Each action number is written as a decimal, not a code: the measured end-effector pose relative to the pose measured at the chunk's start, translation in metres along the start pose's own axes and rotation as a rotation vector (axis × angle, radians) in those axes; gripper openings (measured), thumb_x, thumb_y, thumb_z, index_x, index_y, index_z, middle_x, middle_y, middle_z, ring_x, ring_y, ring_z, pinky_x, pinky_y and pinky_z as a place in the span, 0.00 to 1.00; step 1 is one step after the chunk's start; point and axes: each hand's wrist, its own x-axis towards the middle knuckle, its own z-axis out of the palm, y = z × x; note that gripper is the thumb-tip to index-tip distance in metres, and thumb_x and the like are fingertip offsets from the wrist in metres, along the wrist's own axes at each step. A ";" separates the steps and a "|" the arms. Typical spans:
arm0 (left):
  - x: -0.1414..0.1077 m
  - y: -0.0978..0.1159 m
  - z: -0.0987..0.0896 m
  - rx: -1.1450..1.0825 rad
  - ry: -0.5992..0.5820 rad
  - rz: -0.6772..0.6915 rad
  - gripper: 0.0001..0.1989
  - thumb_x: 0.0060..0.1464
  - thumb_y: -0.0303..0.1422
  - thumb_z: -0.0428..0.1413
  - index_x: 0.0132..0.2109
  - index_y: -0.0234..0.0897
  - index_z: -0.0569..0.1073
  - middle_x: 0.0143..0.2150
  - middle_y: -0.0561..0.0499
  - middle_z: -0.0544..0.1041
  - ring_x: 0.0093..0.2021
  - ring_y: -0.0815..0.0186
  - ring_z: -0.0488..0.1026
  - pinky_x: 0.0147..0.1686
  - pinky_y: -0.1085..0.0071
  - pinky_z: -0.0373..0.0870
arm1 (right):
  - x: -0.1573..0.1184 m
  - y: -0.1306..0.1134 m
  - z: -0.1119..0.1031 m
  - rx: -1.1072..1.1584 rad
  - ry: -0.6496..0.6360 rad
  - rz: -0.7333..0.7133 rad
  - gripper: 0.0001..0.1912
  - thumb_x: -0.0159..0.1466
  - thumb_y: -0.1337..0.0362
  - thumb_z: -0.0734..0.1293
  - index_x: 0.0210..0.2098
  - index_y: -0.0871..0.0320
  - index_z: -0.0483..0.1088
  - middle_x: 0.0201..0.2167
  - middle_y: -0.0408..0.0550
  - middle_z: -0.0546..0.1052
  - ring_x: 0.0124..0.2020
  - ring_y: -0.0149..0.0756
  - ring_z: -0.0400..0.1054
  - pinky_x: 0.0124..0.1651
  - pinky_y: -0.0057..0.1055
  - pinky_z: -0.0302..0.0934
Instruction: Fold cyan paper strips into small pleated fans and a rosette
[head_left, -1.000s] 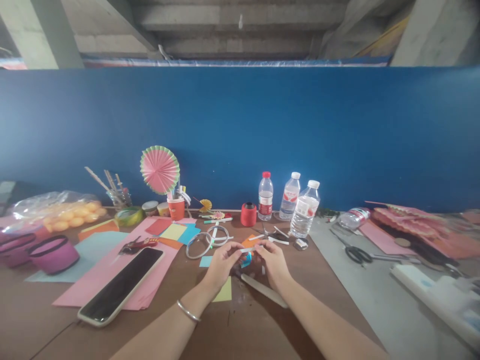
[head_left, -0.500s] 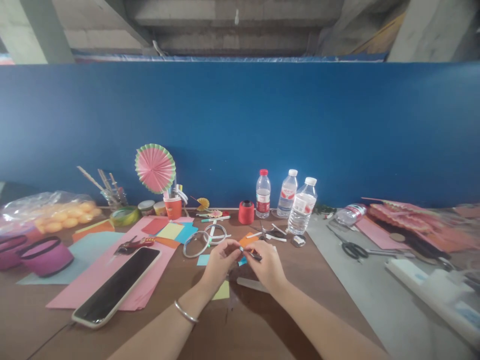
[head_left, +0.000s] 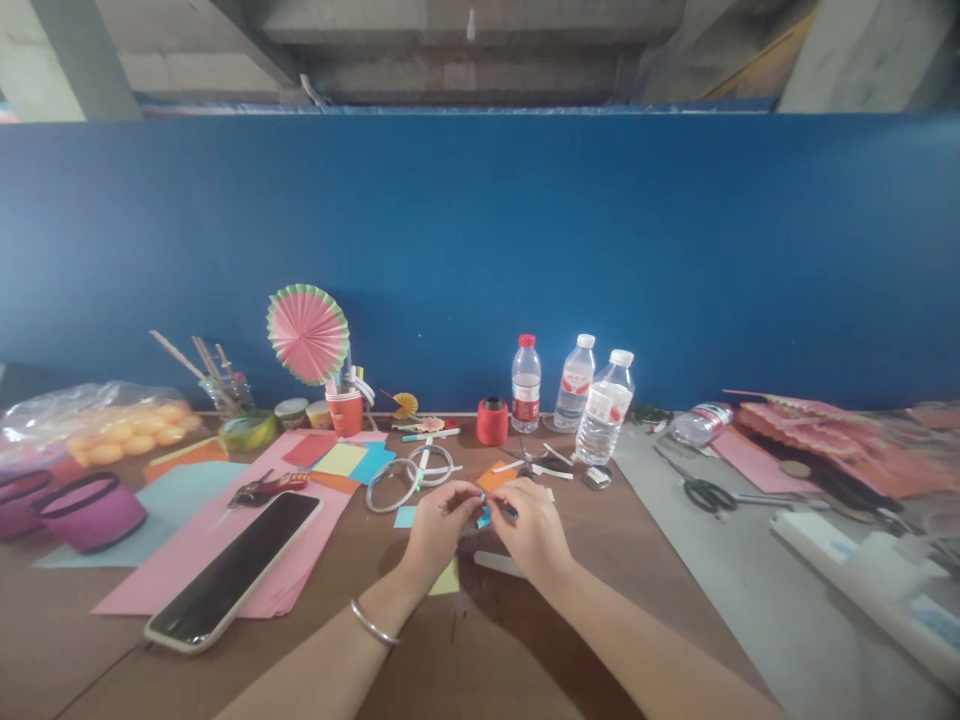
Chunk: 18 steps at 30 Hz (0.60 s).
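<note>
My left hand [head_left: 441, 525] and my right hand [head_left: 534, 530] meet fingertip to fingertip just above the brown table [head_left: 600, 640]. Both pinch a small light-blue piece [head_left: 482, 497], mostly covered by the fingers; its kind cannot be made out. A blue paper scrap [head_left: 484, 519] shows below the fingertips. Partly under my right hand lies a pale flat strip [head_left: 496, 565], and a yellow paper piece [head_left: 447, 579] is beside my left wrist. Behind the hands are orange paper [head_left: 495, 474] and two clear rings [head_left: 393, 487].
A phone [head_left: 236, 575] rests on pink paper [head_left: 187, 545] at left. Bottles [head_left: 526, 385], a red thread spool [head_left: 492, 422] and a paper fan [head_left: 308, 334] in a red cup [head_left: 346, 414] stand behind. Scissors [head_left: 709, 495] and a power strip [head_left: 862, 580] lie right.
My right fingers have closed in further over the small piece, hiding a dark item or shadow seen beneath them before. The left hand has barely moved.
</note>
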 end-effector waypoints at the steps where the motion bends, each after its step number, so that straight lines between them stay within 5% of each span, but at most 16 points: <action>1: -0.001 0.000 0.000 0.004 0.002 0.000 0.03 0.42 0.31 0.57 0.29 0.38 0.75 0.24 0.52 0.75 0.26 0.66 0.71 0.29 0.71 0.67 | 0.000 0.001 0.001 0.015 -0.005 0.010 0.06 0.58 0.68 0.61 0.28 0.57 0.69 0.27 0.46 0.73 0.32 0.37 0.64 0.37 0.32 0.53; 18: -0.006 0.007 -0.001 0.193 -0.059 0.061 0.05 0.47 0.31 0.53 0.30 0.38 0.74 0.27 0.52 0.75 0.27 0.66 0.71 0.29 0.73 0.68 | 0.005 0.001 -0.005 0.081 -0.102 0.011 0.06 0.57 0.69 0.61 0.26 0.58 0.70 0.26 0.47 0.73 0.31 0.35 0.65 0.35 0.28 0.58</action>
